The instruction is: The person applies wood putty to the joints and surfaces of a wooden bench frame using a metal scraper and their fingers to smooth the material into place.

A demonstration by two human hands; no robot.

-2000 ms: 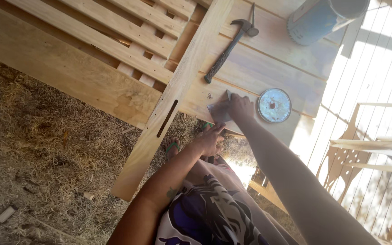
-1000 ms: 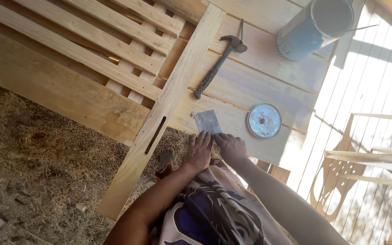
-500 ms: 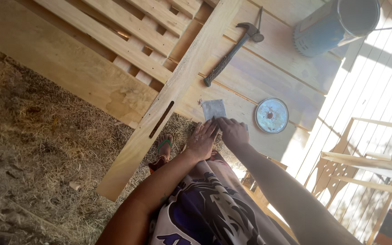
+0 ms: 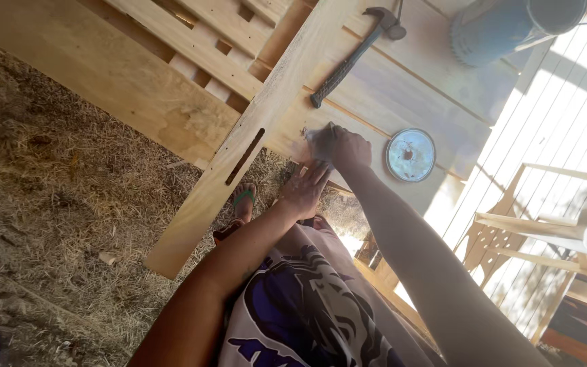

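Note:
My right hand (image 4: 343, 147) presses a small grey sheet of sandpaper (image 4: 318, 141) onto the wooden workbench top (image 4: 402, 81), fingers curled over it. My left hand (image 4: 305, 189) rests flat just below, at the near edge of the bench, fingers spread. A long pale plank (image 4: 253, 129) with a narrow slot cut in it lies slanted across the bench, just left of both hands. A hammer (image 4: 351, 54) with a dark handle lies on the bench above the hands.
A round metal lid (image 4: 410, 155) lies right of my right hand. A blue cylindrical can (image 4: 501, 27) stands at the top right. Wooden slats (image 4: 198, 47) sit at the upper left. Dry straw covers the ground (image 4: 56, 204). A wooden frame (image 4: 545, 231) stands at the right.
My right hand has moved up from the bench edge onto the sandpaper and now covers it. The left hand stays at the edge. The view has shifted slightly.

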